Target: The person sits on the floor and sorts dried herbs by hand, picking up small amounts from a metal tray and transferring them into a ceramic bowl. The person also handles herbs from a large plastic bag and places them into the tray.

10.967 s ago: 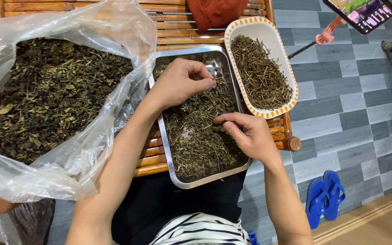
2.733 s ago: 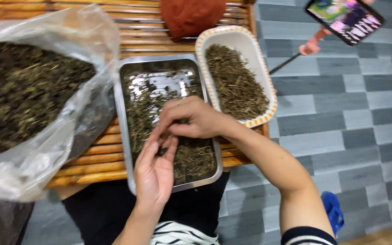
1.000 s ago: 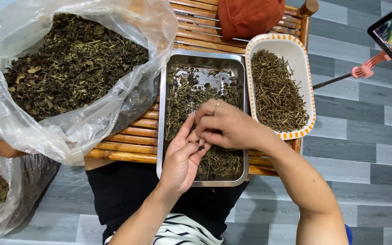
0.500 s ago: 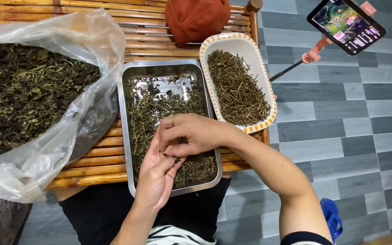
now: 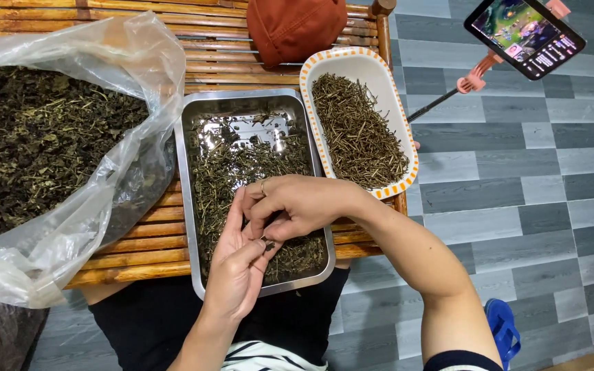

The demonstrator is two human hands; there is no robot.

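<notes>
A slatted bamboo table (image 5: 139, 247) fills the upper left of the view, and the biggest thing on it is a clear plastic bag (image 5: 125, 117) lying open at the left, heaped with dark dried leaves (image 5: 29, 144). Beside the bag, touching its sagging edge, stands a rectangular steel tray (image 5: 185, 178) with a thinner layer of dried leaves and twigs (image 5: 242, 165) spread over its shiny bottom. To the right of the tray sits a white oblong dish with an orange-dashed rim (image 5: 407, 137), holding only bare stems (image 5: 359, 130). Behind the tray lies a rust-red cap (image 5: 297, 27), and over the grey tiled floor at the upper right a phone on a stand (image 5: 527, 34) shows a lit screen. Both hands meet over the near end of the tray: the left hand (image 5: 238, 268) lies palm up, cupped and slack, while the right hand (image 5: 297, 206), a ring on one finger, has its thumb and fingertips pinched together on a small dark scrap of leaf or stem (image 5: 268, 244) just above that palm. By my reading, the sorting step is in hand, picking stems out of the leaf; the next move calls for a light, sure pinch and a short carry to the stem dish without scattering bits
</notes>
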